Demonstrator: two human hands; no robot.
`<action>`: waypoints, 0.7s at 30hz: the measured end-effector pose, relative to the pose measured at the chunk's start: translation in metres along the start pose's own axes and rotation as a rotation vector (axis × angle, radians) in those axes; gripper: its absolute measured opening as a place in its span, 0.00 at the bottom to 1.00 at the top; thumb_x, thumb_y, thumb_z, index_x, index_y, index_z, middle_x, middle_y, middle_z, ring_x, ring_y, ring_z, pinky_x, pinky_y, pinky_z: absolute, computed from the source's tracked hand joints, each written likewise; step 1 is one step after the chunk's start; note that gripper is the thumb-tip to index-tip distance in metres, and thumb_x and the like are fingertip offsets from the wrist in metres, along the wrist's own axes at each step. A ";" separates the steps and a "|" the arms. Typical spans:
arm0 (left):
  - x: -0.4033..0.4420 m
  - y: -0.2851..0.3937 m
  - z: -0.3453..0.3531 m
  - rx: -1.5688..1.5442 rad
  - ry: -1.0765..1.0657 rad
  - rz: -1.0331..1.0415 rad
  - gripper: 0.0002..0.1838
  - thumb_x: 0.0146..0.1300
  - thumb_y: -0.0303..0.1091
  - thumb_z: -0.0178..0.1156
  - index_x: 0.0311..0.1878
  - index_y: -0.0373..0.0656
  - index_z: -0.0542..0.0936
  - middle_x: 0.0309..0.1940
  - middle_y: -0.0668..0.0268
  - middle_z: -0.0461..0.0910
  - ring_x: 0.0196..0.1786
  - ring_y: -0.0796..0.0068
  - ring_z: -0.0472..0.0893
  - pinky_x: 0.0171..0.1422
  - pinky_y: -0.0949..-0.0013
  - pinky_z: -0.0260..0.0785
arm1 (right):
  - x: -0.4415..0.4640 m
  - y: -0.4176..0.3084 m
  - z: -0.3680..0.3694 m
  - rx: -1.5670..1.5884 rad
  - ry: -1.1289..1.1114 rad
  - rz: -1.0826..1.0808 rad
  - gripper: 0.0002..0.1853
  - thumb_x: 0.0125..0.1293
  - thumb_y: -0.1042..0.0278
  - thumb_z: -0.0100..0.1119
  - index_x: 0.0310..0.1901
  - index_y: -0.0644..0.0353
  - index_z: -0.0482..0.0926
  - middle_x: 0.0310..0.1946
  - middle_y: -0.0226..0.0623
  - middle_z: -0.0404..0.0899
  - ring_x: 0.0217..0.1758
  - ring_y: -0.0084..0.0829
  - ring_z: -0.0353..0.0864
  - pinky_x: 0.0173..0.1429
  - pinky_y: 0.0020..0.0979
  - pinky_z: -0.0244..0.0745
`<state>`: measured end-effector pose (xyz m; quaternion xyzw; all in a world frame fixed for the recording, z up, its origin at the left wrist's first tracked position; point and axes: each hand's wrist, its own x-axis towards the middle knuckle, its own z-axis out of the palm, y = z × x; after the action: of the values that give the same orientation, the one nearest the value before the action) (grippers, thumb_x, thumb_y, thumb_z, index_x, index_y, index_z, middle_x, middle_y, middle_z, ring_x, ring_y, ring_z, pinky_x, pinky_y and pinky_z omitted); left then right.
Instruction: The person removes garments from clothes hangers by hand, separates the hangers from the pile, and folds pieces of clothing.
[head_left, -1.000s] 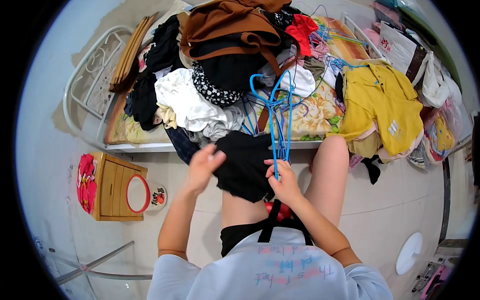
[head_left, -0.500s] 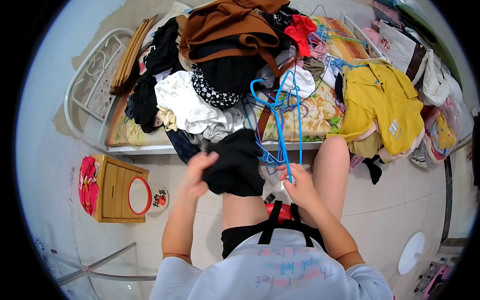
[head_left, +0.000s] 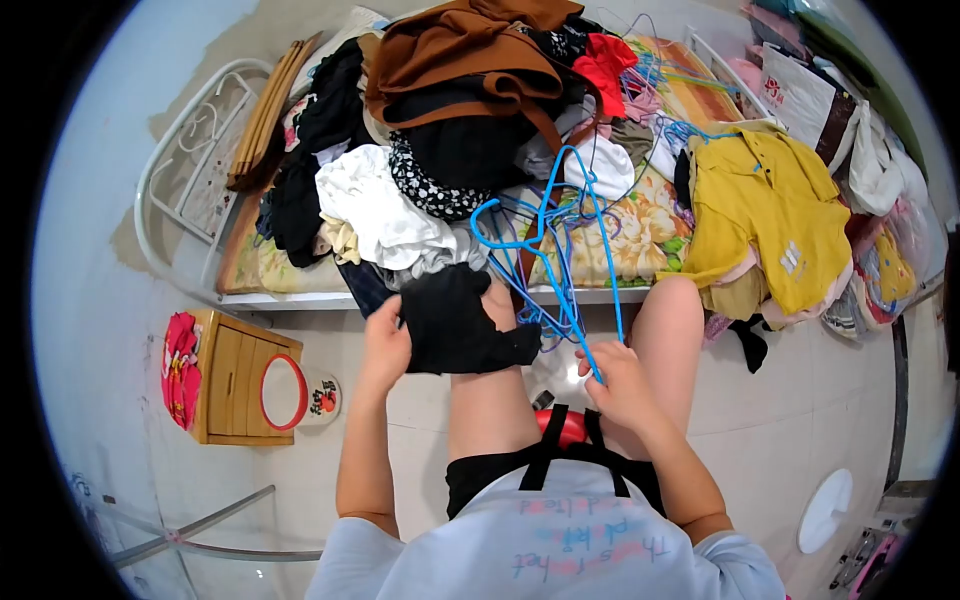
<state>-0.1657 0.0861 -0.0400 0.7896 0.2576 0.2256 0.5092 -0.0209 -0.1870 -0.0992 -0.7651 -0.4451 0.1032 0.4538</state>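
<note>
My left hand (head_left: 387,345) is closed on the left edge of a small black garment (head_left: 445,325), which is spread out above my left thigh; its exact kind is unclear. A blue clothes hanger (head_left: 589,356) is pinched at one end by my right hand (head_left: 618,383). The hanger stands up toward the bed, its hook to the left. Just behind it, more blue and purple hangers (head_left: 562,250) lie tangled at the bed's edge. White clothing (head_left: 375,215) lies on the bed beyond the black garment.
A heap with a brown garment (head_left: 450,55) covers the bed. A yellow shirt (head_left: 765,215) hangs over the bed's edge at the right. On the floor at the left are a wooden cabinet (head_left: 235,375) and a red-rimmed bin (head_left: 318,398).
The black garment has turned and spread out flatter, and my left hand has shifted slightly lower along its left edge. The blue hanger has tilted, its hook swinging left and down.
</note>
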 end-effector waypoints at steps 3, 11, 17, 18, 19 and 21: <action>-0.008 0.055 -0.004 0.175 0.093 0.292 0.13 0.55 0.18 0.50 0.44 0.33 0.75 0.36 0.62 0.78 0.39 0.78 0.74 0.47 0.74 0.66 | -0.001 -0.003 -0.001 -0.010 0.023 -0.021 0.05 0.47 0.76 0.53 0.29 0.59 0.74 0.34 0.39 0.76 0.43 0.42 0.72 0.48 0.38 0.63; 0.001 -0.001 -0.004 0.275 -0.442 -0.415 0.18 0.56 0.29 0.59 0.49 0.31 0.74 0.45 0.63 0.77 0.44 0.78 0.76 0.49 0.74 0.69 | -0.013 0.008 -0.001 -0.005 0.069 0.021 0.05 0.48 0.75 0.53 0.29 0.58 0.74 0.33 0.36 0.76 0.41 0.40 0.72 0.44 0.37 0.62; -0.006 -0.002 0.006 -0.721 -0.156 -0.393 0.20 0.62 0.40 0.57 0.50 0.32 0.73 0.45 0.61 0.78 0.45 0.73 0.78 0.51 0.69 0.71 | -0.019 0.015 0.003 -0.026 0.026 0.035 0.04 0.48 0.75 0.53 0.28 0.57 0.75 0.32 0.35 0.76 0.42 0.39 0.72 0.43 0.37 0.62; 0.001 -0.014 0.002 -0.871 -0.182 -0.291 0.22 0.66 0.42 0.52 0.53 0.32 0.71 0.49 0.58 0.76 0.51 0.68 0.77 0.57 0.64 0.68 | -0.018 0.014 0.003 -0.027 0.027 0.032 0.04 0.48 0.75 0.53 0.28 0.57 0.75 0.32 0.35 0.76 0.42 0.39 0.72 0.43 0.37 0.62; 0.000 0.004 0.001 -1.034 -0.184 -0.255 0.24 0.67 0.45 0.48 0.54 0.32 0.70 0.52 0.56 0.74 0.54 0.65 0.75 0.60 0.62 0.66 | -0.018 0.012 0.003 -0.020 0.024 0.035 0.04 0.48 0.75 0.53 0.28 0.57 0.75 0.32 0.35 0.76 0.42 0.39 0.72 0.43 0.37 0.62; 0.002 0.027 -0.005 -1.285 -0.282 -0.171 0.30 0.69 0.53 0.38 0.58 0.33 0.66 0.58 0.53 0.69 0.61 0.58 0.69 0.67 0.57 0.59 | -0.019 0.010 0.001 -0.013 0.022 0.039 0.04 0.48 0.75 0.53 0.28 0.57 0.75 0.32 0.34 0.76 0.42 0.39 0.72 0.43 0.36 0.62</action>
<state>-0.1627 0.0819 -0.0131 0.3273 0.0644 0.1876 0.9238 -0.0266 -0.2030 -0.1120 -0.7778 -0.4256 0.1007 0.4513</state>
